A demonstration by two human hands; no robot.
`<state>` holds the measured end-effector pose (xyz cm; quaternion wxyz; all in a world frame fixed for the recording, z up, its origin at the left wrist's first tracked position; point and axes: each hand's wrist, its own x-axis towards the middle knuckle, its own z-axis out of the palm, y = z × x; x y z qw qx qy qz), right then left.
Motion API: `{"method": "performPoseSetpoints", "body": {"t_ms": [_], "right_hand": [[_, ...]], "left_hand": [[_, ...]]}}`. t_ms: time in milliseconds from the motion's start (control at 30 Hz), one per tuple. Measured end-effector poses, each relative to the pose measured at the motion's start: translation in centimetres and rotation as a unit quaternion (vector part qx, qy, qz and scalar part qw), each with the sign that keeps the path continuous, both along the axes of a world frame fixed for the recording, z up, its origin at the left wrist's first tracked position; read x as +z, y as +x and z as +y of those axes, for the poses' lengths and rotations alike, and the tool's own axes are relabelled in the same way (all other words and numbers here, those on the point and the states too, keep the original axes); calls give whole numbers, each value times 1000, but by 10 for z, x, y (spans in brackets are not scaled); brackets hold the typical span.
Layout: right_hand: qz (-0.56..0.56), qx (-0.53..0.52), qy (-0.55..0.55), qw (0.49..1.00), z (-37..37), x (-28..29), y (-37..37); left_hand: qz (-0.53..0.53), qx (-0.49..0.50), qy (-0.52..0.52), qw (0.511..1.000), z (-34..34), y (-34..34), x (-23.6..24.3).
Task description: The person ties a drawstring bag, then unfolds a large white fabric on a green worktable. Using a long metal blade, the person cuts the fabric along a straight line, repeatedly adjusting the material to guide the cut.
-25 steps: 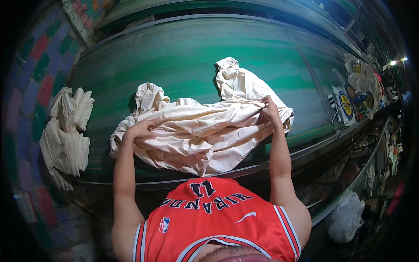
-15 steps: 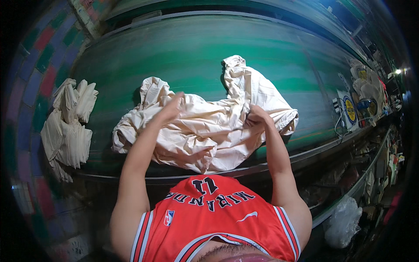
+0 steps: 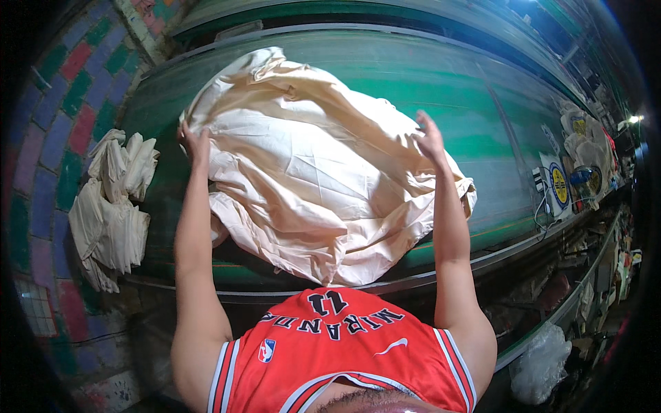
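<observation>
A large cream cloth (image 3: pixel 303 158) is spread in loose wrinkled folds over the green table (image 3: pixel 496 172), its near part reaching the front edge. My left hand (image 3: pixel 195 141) is closed on the cloth's left side. My right hand (image 3: pixel 428 138) is at the cloth's upper right side, fingers apart and partly raised, with nothing visibly gripped.
Folded cream cloths (image 3: pixel 110 213) lie at the left end beside a painted brick wall (image 3: pixel 72 103). A printed board (image 3: pixel 554 186), cords and cluttered items sit at the right end. A clear plastic bag (image 3: pixel 540 365) lies below right, by cluttered shelving. A long rail runs behind the table.
The bunched cloth has been opened out and its far part now reaches much farther back. My left hand has moved left and away from me. My right hand has moved up, its fingers now apart.
</observation>
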<state>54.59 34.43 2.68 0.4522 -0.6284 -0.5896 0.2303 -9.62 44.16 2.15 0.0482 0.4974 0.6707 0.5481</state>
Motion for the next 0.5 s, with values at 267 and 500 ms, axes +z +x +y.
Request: {"method": "performPoseSetpoints", "body": {"t_ms": [267, 500], "right_hand": [[-383, 10, -96, 919, -39, -107, -14], [-408, -210, -292, 839, -101, -87, 39]], "left_hand": [[184, -340, -133, 913, -148, 74, -71], [308, -184, -339, 870, -195, -14, -44]]}}
